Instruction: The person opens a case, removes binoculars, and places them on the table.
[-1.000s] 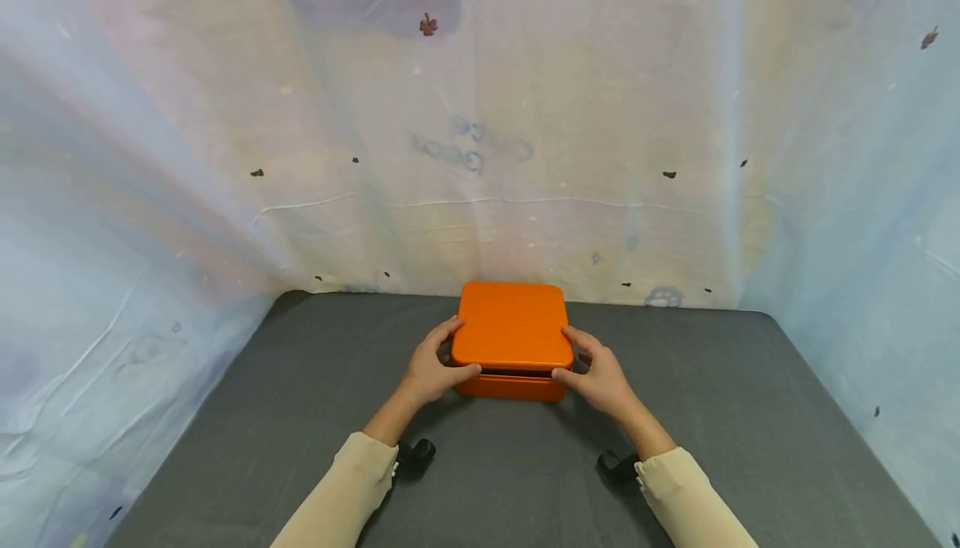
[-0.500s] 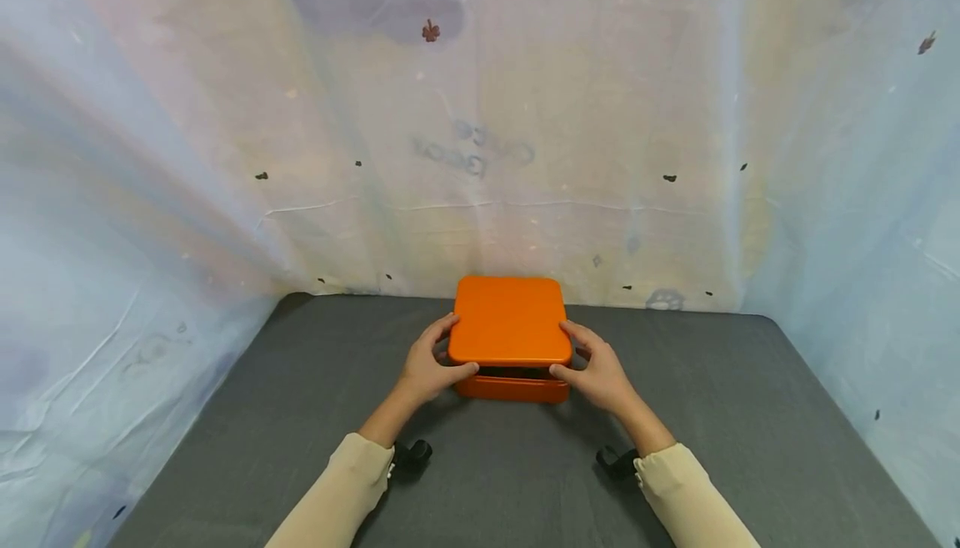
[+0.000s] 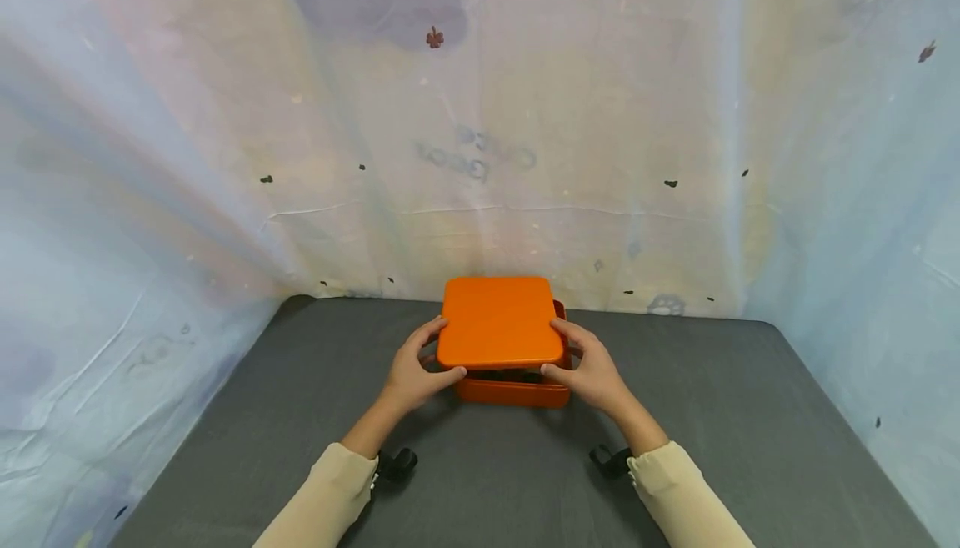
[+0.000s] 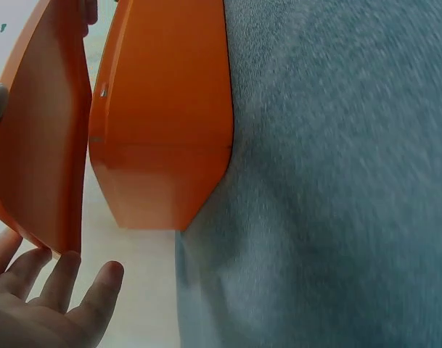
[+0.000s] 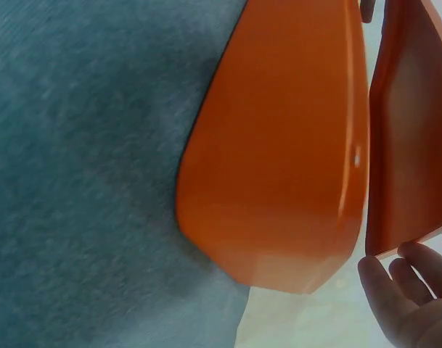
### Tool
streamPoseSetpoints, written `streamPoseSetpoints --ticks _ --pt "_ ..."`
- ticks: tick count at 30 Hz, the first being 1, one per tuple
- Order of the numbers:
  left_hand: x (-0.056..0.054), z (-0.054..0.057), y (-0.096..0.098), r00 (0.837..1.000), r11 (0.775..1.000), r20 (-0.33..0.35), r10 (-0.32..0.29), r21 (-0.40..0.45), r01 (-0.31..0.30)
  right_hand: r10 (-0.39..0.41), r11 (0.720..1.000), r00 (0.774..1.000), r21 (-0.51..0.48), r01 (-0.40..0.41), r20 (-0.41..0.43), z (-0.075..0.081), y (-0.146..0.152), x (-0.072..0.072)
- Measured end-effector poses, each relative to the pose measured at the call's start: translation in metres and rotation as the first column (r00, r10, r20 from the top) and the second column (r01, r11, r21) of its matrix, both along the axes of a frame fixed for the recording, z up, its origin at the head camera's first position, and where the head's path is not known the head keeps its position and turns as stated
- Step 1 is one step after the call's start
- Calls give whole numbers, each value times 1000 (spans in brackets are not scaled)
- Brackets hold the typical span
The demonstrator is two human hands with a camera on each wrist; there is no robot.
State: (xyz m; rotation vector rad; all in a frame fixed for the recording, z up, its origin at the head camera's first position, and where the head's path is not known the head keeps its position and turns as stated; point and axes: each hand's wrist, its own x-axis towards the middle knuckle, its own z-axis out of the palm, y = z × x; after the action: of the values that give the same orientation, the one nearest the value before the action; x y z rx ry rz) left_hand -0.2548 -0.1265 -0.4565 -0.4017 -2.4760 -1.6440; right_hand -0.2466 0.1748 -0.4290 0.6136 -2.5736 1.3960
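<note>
An orange square lid [image 3: 497, 323] is raised off an orange box [image 3: 513, 394] and sits a little left of it, so the box's right rim shows. My left hand [image 3: 414, 373] grips the lid's left side, thumb at the front corner. On the opposite side my right hand [image 3: 592, 369] holds the lid the same way. Both wrist views show a gap between the lid [image 4: 43, 138] and the box [image 5: 279, 159], and the lid's hollow underside. Through the front gap dark contents appear, too shaded to name.
The box stands on a dark grey table [image 3: 495, 481] near its back edge. A pale patterned curtain [image 3: 480, 114] hangs behind the table and along both sides. A black strap [image 3: 397, 465] is on the left wrist, another black strap [image 3: 611, 460] on the right.
Both hands have lifted the lid off the box and shifted it left. The front gap has widened, and the box's right rim has come into view.
</note>
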Motion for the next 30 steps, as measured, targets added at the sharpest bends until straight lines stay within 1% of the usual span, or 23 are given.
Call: streamPoseSetpoints --ticks 5,9,14,18,20,22,25,27,28,30 --pt "3 2 -5 999 1000 -34 0 19 1 4 1000 1000 2 -4 -10 5 -5 0" --pt "5 4 -8 998 1000 -69 0 27 1 20 1000 1000 -15 -20 -10 6 -8 0" --pt "10 5 -16 996 999 -82 35 32 -32 45 999 999 -21 -46 -17 6 -16 -3" --pt "13 5 -21 995 998 -77 63 34 -60 46 999 999 7 -45 -24 7 -22 -5" --pt "16 8 -22 995 997 -75 64 41 -61 39 999 999 22 -38 -26 8 -25 -5" --pt "22 15 -23 995 997 -76 63 40 -60 40 999 999 33 -39 -28 8 -28 -6" --pt "31 28 -24 995 998 -78 62 34 -59 57 998 998 21 -57 -25 9 -32 -7" --pt "36 34 -26 994 998 -90 64 16 -63 70 998 997 4 -69 -15 9 -35 -7" --pt "36 33 -28 994 998 -92 66 14 -65 73 997 997 -6 -73 -9 9 -37 -7" --pt "34 27 -32 992 997 -99 76 1 -76 79 997 997 -20 -79 0 9 -40 -7"
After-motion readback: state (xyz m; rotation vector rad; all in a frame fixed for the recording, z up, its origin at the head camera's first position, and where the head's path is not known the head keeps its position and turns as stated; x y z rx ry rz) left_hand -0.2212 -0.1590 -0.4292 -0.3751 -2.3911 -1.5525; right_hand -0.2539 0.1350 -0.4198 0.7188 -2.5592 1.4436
